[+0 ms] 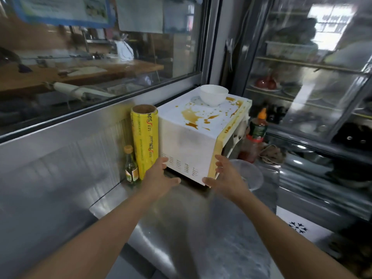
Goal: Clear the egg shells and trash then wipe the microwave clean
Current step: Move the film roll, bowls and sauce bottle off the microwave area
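At the lower left of centre a small glass bottle stands on the steel surface, just beside an upright yellow roll of cling wrap that stands against the microwave's left side. The left hand reaches in below them, fingers spread and holding nothing, fingertips at the lower left corner of the microwave. The microwave sits mid-frame, its white top splashed with brown sauce stains, and a white bowl rests on the far end of that top. The right hand is also spread and empty, at the lower right corner by the yellowed front edge. Right of it stand a red sauce bottle and a clear lid or plate, blurred. No egg shells show from here. If the hands shift or tilt the microwave, the bowl could slide off, and the roll or bottles alongside could be knocked over
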`<state>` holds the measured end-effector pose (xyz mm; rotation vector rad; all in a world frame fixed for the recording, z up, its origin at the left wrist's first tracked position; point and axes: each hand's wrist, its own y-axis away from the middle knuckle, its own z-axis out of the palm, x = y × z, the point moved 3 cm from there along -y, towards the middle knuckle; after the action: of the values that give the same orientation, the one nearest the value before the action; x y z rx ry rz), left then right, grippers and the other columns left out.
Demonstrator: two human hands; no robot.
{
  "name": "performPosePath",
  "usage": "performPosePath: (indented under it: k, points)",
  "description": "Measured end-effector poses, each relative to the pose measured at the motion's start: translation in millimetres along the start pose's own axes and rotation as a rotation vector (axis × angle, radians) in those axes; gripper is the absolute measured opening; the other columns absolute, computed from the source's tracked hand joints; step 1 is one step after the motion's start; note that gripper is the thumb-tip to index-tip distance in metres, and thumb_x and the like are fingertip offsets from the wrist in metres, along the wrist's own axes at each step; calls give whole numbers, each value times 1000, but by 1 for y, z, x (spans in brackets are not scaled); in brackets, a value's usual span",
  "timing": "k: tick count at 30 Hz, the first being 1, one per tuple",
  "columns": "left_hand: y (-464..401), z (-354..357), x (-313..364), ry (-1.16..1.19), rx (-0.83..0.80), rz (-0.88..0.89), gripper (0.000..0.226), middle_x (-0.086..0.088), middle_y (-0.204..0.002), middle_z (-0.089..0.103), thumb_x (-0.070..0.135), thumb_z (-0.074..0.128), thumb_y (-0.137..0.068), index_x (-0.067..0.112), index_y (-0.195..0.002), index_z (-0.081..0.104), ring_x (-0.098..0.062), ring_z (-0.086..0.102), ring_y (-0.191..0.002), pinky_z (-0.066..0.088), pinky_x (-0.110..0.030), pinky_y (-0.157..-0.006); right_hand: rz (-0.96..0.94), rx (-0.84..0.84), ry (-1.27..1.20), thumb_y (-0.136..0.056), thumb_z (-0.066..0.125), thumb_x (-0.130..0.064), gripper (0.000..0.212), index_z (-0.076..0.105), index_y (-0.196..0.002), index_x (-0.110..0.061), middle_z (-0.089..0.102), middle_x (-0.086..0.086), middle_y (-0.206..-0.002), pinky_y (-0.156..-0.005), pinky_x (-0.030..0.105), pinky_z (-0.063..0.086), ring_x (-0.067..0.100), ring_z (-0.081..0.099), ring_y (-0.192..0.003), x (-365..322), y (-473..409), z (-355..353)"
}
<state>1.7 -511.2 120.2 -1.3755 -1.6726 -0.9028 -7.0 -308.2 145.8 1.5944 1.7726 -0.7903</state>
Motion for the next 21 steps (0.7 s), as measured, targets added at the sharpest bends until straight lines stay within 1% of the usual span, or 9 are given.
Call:
performPosePath:
  k: [2, 4, 7, 10, 12, 14, 18, 20, 21]
  points:
    - [2, 12, 11, -12, -12, 2, 76, -7, -134, 51, 16, 81, -71, 18, -135, 41, -22, 49, -119, 42, -32, -98, -1, 36, 15, -74, 77, -21, 80, 31, -141, -16, 46, 2, -134, -95, 35, 44, 18, 46, -120, 6, 4, -17]
    - [3, 26, 21, -42, -21, 4, 77, -6, -134, 52, 19, 81, -70, 20, -136, 40, -22, 50, -120, 42, -35, -100, 12, 77, 45, -74, 78, -24, 80, 33, -139, -15, 49, 3, -132, -91, 34, 45, 18, 48, -115, 17, 5, -34]
    - [4, 50, 37, -81, -52, 20, 76, -4, -133, 52, 23, 80, -71, 21, -135, 39, -21, 50, -120, 42, -33, -99, 54, 114, 42, -73, 78, -26, 84, 31, -141, -14, 48, 6, -135, -90, 32, 44, 23, 48, -120, 37, -1, -57]
    - [2, 81, 53, -98, -93, 38, 75, -2, -130, 53, 24, 80, -71, 21, -134, 40, -19, 50, -117, 42, -30, -98, 70, 147, 31, -70, 80, -26, 86, 31, -140, -13, 51, 8, -130, -95, 36, 44, 24, 50, -116, 60, -11, -80]
    - [-3, 104, 63, -96, -105, 40, 75, 0, -130, 54, 25, 81, -71, 22, -133, 40, -17, 51, -115, 42, -27, -95, 87, 150, 17, -69, 80, -26, 86, 32, -140, -13, 50, 9, -131, -93, 32, 43, 25, 50, -117, 79, -21, -94]
    - [-9, 128, 73, -99, -116, 35, 74, 0, -131, 53, 27, 80, -72, 21, -134, 41, -16, 52, -116, 40, -23, -92, 96, 148, 14, -69, 80, -26, 84, 34, -138, -14, 51, 9, -130, -86, 26, 41, 24, 51, -116, 98, -35, -108]
    - [-29, 175, 89, -109, -125, -7, 74, -3, -134, 52, 26, 78, -74, 19, -137, 38, -19, 51, -120, 41, -27, -97, 35, 153, 3, -67, 82, -27, 74, 41, -127, -15, 56, 3, -116, -79, 24, 39, 18, 54, -104, 130, -70, -135]
    - [-40, 196, 95, -111, -122, -29, 75, -3, -135, 51, 25, 77, -76, 19, -139, 36, -19, 51, -119, 42, -28, -96, 9, 155, -54, -67, 82, -24, 71, 42, -125, -17, 56, -1, -112, -81, 26, 43, 14, 55, -100, 144, -91, -146]
    - [-47, 205, 98, -123, -119, -38, 75, -2, -135, 51, 24, 76, -77, 19, -140, 35, -20, 51, -119, 42, -28, -96, 5, 152, -85, -67, 82, -22, 71, 41, -125, -18, 57, -1, -112, -83, 29, 45, 16, 57, -101, 150, -101, -150]
